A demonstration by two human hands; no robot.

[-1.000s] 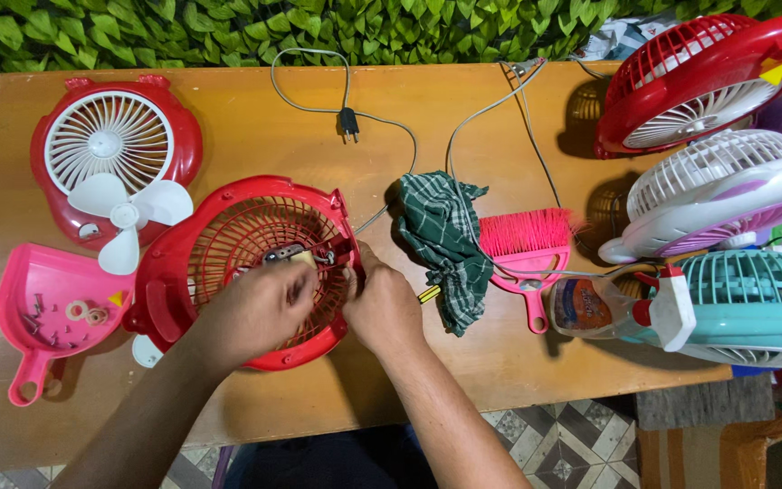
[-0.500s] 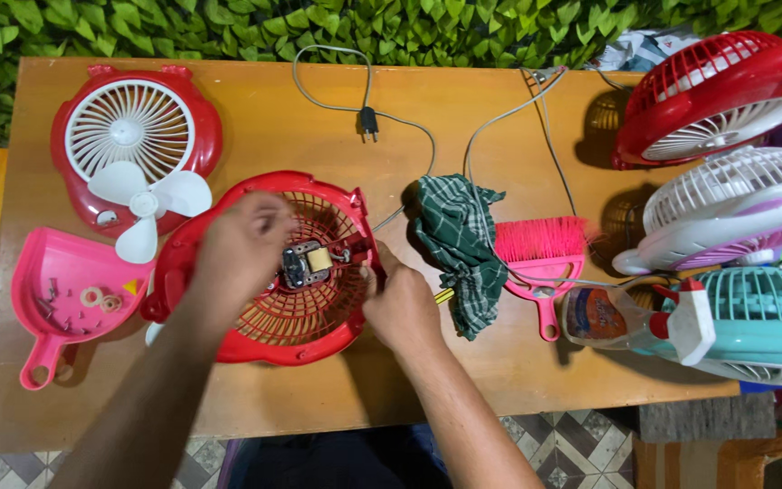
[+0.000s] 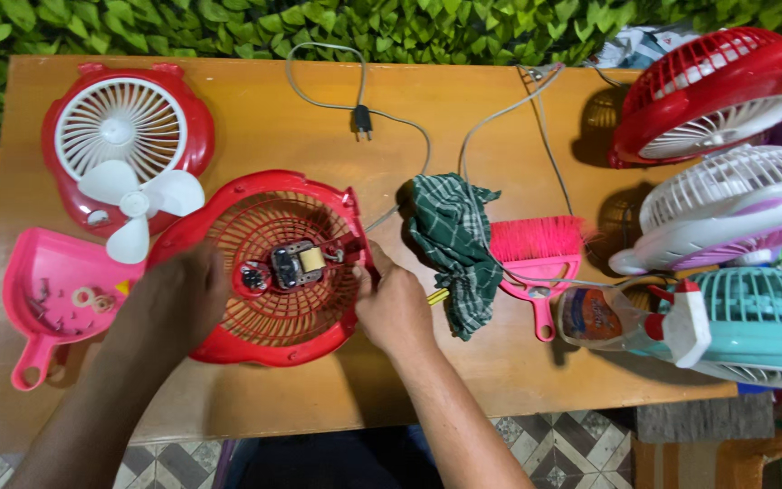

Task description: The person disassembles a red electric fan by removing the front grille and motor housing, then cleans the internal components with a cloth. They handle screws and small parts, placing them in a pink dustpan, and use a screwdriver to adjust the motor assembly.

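Looking down, I see the wooden desk (image 3: 255, 389) filling most of the view, with a green leafy wall (image 3: 228, 27) along its far edge. Stacked at the right edge are three fans: a red one (image 3: 726, 91) on top, a white and purple one (image 3: 726, 213) in the middle, and a teal one (image 3: 762, 321) lowest. At the far left lies a red fan front with a white grille (image 3: 124, 136), and a loose white fan blade (image 3: 133, 204) rests on its lower edge.

My work sits near the middle of the desk: a red fan housing (image 3: 269, 263), lying flat with its mesh up and a small motor (image 3: 296, 264) at its centre. My left hand (image 3: 174, 303) is curled over the housing's left rim, gripping it. My right hand (image 3: 397, 303) is closed at the right rim, fingers pinched where a wire meets the housing; I cannot tell what they pinch.

Just right of that hand lies a green checked cloth (image 3: 450, 240), then a pink hand brush (image 3: 536, 254), then a spray bottle (image 3: 617, 317) on its side. A pink dustpan (image 3: 47, 299) holding small parts sits at the left. A grey cord with a plug (image 3: 362, 118) runs across the far side.
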